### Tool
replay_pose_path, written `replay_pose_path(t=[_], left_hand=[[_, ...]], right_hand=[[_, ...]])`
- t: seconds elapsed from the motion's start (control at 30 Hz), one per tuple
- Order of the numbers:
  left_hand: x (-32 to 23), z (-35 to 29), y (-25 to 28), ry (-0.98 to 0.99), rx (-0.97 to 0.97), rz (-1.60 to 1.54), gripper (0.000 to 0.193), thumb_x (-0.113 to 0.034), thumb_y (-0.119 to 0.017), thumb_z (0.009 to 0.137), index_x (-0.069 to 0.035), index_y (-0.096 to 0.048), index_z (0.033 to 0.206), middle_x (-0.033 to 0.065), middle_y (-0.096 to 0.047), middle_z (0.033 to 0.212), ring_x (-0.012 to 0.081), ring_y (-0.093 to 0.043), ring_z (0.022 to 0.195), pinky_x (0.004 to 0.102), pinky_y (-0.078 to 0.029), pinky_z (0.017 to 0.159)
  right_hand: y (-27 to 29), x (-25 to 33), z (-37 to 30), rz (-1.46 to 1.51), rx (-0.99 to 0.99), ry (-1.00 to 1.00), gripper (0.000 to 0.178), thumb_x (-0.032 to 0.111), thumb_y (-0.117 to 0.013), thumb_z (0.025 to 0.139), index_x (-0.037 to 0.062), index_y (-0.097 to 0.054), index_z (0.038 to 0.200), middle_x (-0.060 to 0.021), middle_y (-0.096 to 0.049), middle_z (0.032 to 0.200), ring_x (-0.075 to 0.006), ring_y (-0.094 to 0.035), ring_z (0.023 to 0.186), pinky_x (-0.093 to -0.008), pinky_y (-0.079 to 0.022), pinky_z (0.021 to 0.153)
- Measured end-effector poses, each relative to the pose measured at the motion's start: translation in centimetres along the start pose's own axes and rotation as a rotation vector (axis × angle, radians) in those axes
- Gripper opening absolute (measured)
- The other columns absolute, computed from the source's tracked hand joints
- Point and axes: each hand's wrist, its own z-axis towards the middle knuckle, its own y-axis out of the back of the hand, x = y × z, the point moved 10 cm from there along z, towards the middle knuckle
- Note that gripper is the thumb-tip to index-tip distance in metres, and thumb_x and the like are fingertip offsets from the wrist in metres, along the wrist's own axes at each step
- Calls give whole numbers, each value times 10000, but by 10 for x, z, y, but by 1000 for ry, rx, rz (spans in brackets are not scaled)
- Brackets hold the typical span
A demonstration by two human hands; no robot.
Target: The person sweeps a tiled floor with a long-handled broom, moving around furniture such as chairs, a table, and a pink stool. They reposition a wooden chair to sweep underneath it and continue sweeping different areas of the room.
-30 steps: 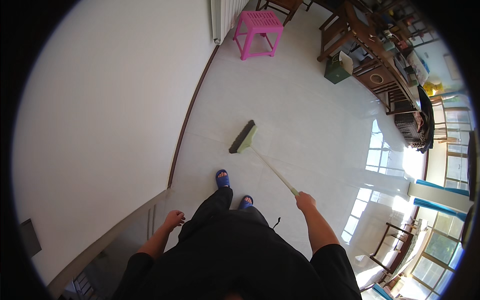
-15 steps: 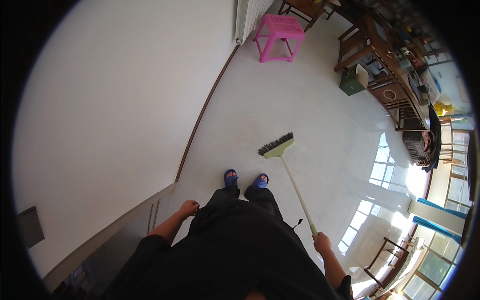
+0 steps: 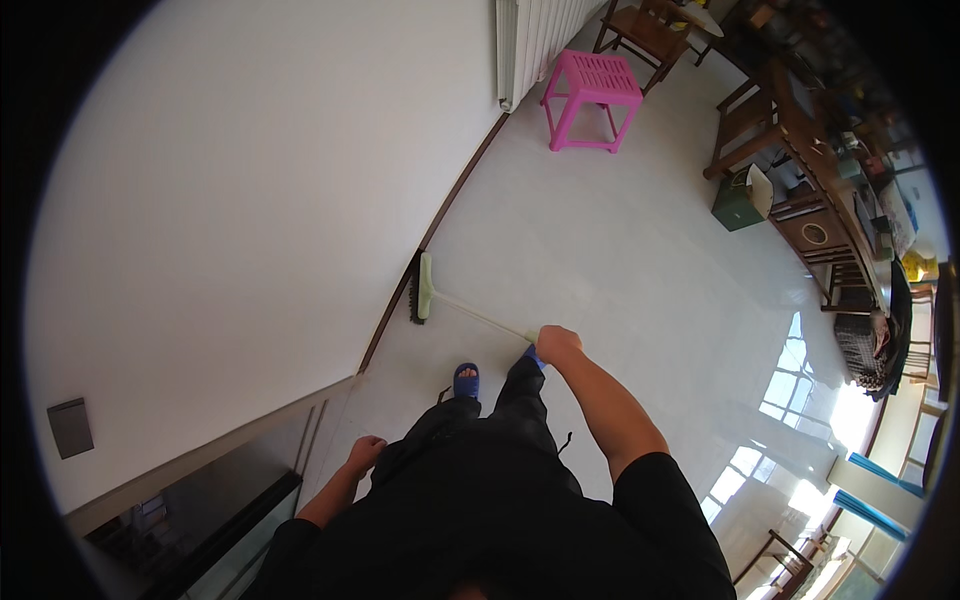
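My right hand (image 3: 560,345) is wrapped round the grip end of a broom, its arm stretched forward across my front. The broom's thin pale handle (image 3: 480,317) runs left to a light green head (image 3: 426,285). Dark bristles (image 3: 416,300) lie against the foot of the white wall, at the brown skirting strip. By my left thigh hangs my left hand (image 3: 367,455), fingers curled in, with nothing visible in them. My feet, in blue slippers (image 3: 466,380), stand just behind the broom; the right one is partly hidden below my right hand.
A white wall (image 3: 250,200) rises along the left, with a doorway at lower left. Ahead stand a pink plastic stool (image 3: 595,95) and a white radiator (image 3: 535,45). Wooden furniture (image 3: 810,180) and a green box (image 3: 742,200) line the right side. Sunlight reflects off the pale floor (image 3: 620,260).
My right hand has swung forward and left from beside my right hip. The broom head has moved left across the floor to the wall's foot, turning as it went.
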Motion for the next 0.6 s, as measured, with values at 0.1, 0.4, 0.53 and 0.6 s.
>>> replay_pose_path(t=[0.1, 0.4, 0.53, 0.6], left_hand=[[-14, -31, -15, 98, -6, -26, 274, -185, -587, 845, 46, -687, 953, 146, -689, 867, 221, -650, 804, 344, -507, 723], [-104, -9, -62, 71, 49, 103, 270, -172, -551, 872, 52, -679, 949, 134, -688, 855, 231, -654, 766, 344, -517, 691], [-161, 17, -74, 136, 133, -73, 265, -177, -537, 888, 40, -624, 1012, 131, -671, 838, 212, -652, 698, 325, -539, 584], [-168, 37, -79, 111, 138, -87, 263, -178, -532, 890, 37, -625, 1008, 131, -667, 835, 203, -647, 673, 317, -542, 575]], right_hand=[[31, -16, 41, 42, 0, -16, 279, 176, -561, 812, 32, -677, 1020, -174, -671, 1049, -322, -650, 988, -398, -525, 825], [32, -211, 48, 223, -16, -351, 280, 234, -563, 852, 59, -674, 1040, -168, -654, 1117, -308, -637, 1036, -399, -521, 845], [-33, -344, -40, 276, -14, -517, 340, 334, -539, 880, 48, -643, 1032, -181, -655, 1087, -349, -621, 1032, -431, -510, 851], [-86, -401, -94, 403, 24, -643, 343, 333, -539, 881, 31, -640, 1007, -206, -654, 1058, -373, -622, 1009, -454, -511, 835]])
